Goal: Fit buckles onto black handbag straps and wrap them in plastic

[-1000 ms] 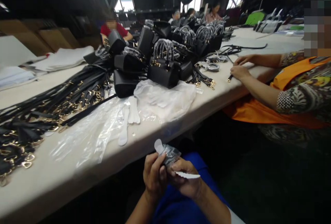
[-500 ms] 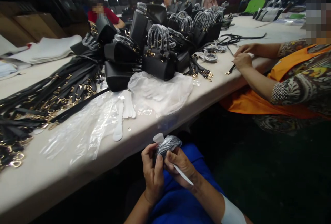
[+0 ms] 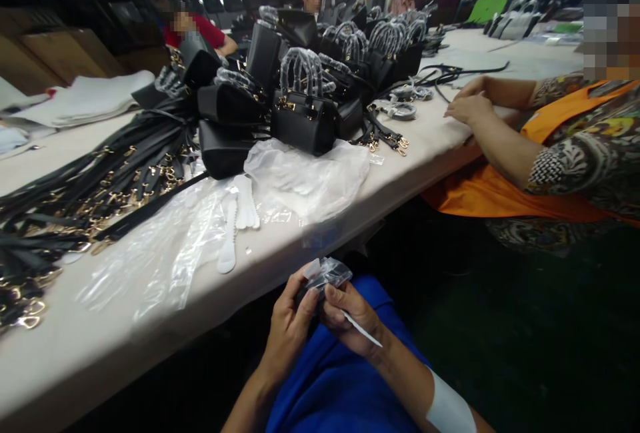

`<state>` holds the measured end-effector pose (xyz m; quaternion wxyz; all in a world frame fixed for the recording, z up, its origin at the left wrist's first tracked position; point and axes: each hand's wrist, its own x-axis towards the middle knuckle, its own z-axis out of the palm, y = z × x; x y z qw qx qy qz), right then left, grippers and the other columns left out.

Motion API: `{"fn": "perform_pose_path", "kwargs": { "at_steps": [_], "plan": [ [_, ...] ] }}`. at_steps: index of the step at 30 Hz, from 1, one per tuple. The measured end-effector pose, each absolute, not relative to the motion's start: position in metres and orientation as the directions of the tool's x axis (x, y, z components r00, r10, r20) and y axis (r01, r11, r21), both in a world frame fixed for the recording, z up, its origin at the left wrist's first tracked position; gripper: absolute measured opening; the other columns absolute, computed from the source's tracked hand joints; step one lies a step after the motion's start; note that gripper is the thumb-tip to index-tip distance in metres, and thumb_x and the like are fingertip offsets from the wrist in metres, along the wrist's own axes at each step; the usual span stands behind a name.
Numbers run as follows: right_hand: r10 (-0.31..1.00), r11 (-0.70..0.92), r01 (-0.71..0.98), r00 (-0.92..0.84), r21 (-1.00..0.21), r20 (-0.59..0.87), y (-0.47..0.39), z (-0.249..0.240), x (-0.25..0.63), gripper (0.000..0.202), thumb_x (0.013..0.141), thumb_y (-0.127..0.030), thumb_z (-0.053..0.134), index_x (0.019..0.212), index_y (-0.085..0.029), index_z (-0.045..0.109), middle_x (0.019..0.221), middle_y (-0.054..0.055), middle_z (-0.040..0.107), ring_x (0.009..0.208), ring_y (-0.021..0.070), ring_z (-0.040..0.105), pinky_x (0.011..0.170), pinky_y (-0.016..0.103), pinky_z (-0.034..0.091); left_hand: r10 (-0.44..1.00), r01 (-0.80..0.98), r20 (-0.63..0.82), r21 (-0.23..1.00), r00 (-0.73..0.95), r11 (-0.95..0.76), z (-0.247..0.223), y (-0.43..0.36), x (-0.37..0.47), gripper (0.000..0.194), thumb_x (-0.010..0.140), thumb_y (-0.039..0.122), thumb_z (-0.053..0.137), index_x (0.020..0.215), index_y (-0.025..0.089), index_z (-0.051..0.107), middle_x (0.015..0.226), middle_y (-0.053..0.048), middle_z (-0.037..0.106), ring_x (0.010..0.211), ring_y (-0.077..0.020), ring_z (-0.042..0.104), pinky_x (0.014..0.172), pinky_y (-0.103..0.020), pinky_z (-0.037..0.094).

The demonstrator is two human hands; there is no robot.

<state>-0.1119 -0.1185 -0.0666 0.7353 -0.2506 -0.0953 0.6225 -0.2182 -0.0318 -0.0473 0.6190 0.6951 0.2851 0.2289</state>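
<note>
Over my lap, both hands grip a dark bundle (image 3: 334, 273) wrapped in clear plastic; what lies inside is mostly hidden. My left hand (image 3: 291, 320) closes on its left side, the thumb pressing the front. My right hand (image 3: 353, 318) pinches the right side with thumb and fingers. A white tab (image 3: 313, 268) rests against the bundle near my left fingertips. From under my right hand sticks out a white strip (image 3: 364, 330) with a jagged edge. Similar white notched strips (image 3: 229, 236) lie on the table in front of me.
Black handbags (image 3: 303, 123) with plastic-wrapped handles are piled on the table (image 3: 210, 310). Black straps with gold clasps (image 3: 115, 173) spread to the left. Clear plastic sleeves (image 3: 150, 253) and a white plastic bag (image 3: 310, 173) lie near the edge. A co-worker's hands (image 3: 467, 106) are at right.
The white tab has tipped down against the bundle. My left hand has shifted slightly. The co-worker's hands no longer show the strap end with its clasp on the table.
</note>
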Motion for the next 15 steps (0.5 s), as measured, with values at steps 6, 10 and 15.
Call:
{"fn": "perform_pose_path", "kwargs": {
  "at_steps": [6, 10, 15],
  "plan": [
    [0.954, 0.146, -0.793, 0.271, -0.592, -0.128, -0.122, -0.060, -0.108, 0.038, 0.072, -0.041, 0.080, 0.091, -0.013, 0.060, 0.044, -0.009, 0.040, 0.035, 0.0013, 0.026, 0.038, 0.018, 0.012, 0.615, 0.014, -0.188, 0.961, 0.766, 0.277, -0.036, -0.039, -0.216, 0.056, 0.085, 0.037, 0.061, 0.137, 0.018, 0.051, 0.128, -0.011, 0.064, 0.125, -0.0307, 0.054, 0.113, -0.046, 0.035],
    [0.936, 0.185, -0.719, 0.336, -0.670, -0.103, -0.120, -0.064, -0.106, 0.041, 0.068, -0.044, 0.082, 0.084, -0.012, 0.062, 0.052, -0.006, 0.047, 0.037, 0.0006, 0.031, 0.038, 0.019, 0.014, 0.596, -0.072, -0.306, 0.847, 0.743, 0.526, -0.024, -0.044, -0.211, 0.059, 0.078, 0.030, 0.068, 0.134, 0.019, 0.055, 0.125, -0.010, 0.066, 0.125, -0.0293, 0.054, 0.115, -0.043, 0.032],
    [0.937, 0.129, -0.651, 0.326, -0.748, -0.122, -0.123, -0.070, -0.114, 0.046, 0.070, -0.056, 0.077, 0.079, -0.013, 0.061, 0.044, -0.006, 0.042, 0.035, 0.0014, 0.028, 0.039, 0.020, 0.015, 0.590, -0.041, -0.318, 0.857, 0.742, 0.513, -0.033, -0.040, -0.211, 0.054, 0.074, 0.033, 0.070, 0.126, 0.023, 0.063, 0.126, -0.007, 0.066, 0.128, -0.0289, 0.050, 0.116, -0.039, 0.028]
  ]
}}
